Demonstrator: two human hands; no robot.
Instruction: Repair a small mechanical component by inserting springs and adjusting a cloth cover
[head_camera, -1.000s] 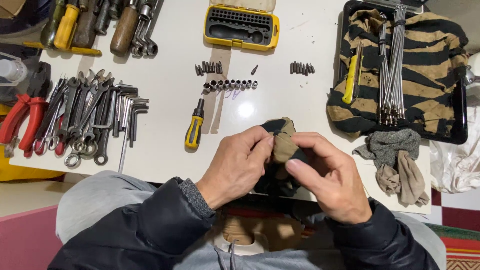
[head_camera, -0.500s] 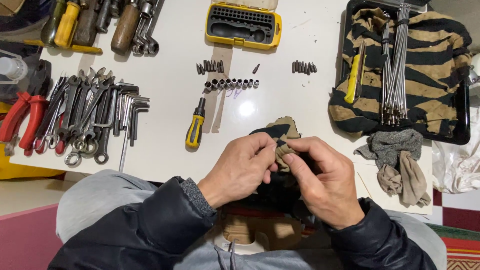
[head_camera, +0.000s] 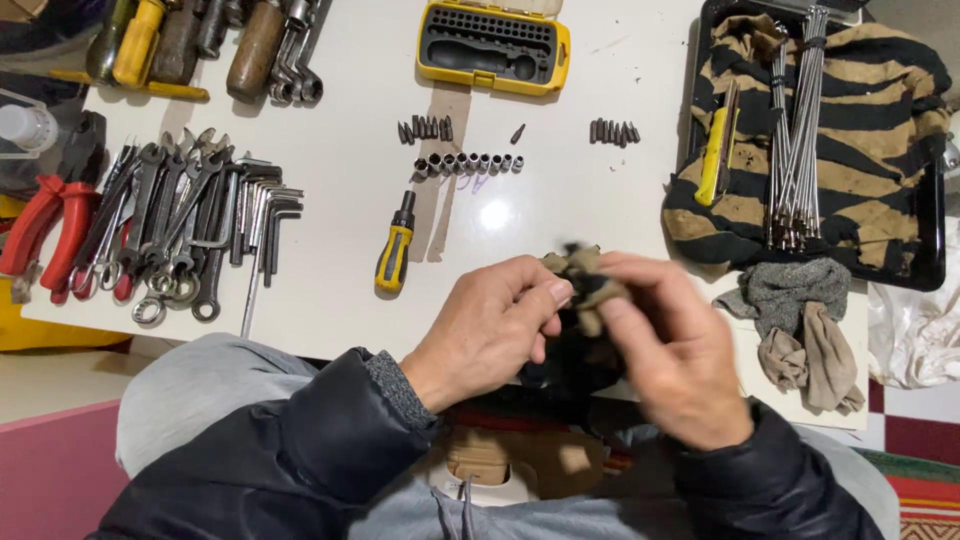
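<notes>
Tan, crumpled cloth (head_camera: 585, 285) sits bunched between our left hand (head_camera: 490, 330) and right hand (head_camera: 675, 360) at the near edge of the white surface (head_camera: 340, 240), fingers of both pinching it (right is blurry). Nearby: a glossy yellow-and-black screwdriver (head_camera: 393, 250), a rounded yellow plastic bit case (head_camera: 492, 45) and steel wrenches (head_camera: 170, 220).

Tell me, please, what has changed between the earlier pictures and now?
Both hands keep hold of the tan and black cloth. The right hand now shows blurred, its fingers shifted over the cloth; the left hand has barely moved and still pinches it. Nothing was let go. The yellow-handled screwdriver, the row of sockets and the wrenches lie unchanged on the white table.
</notes>
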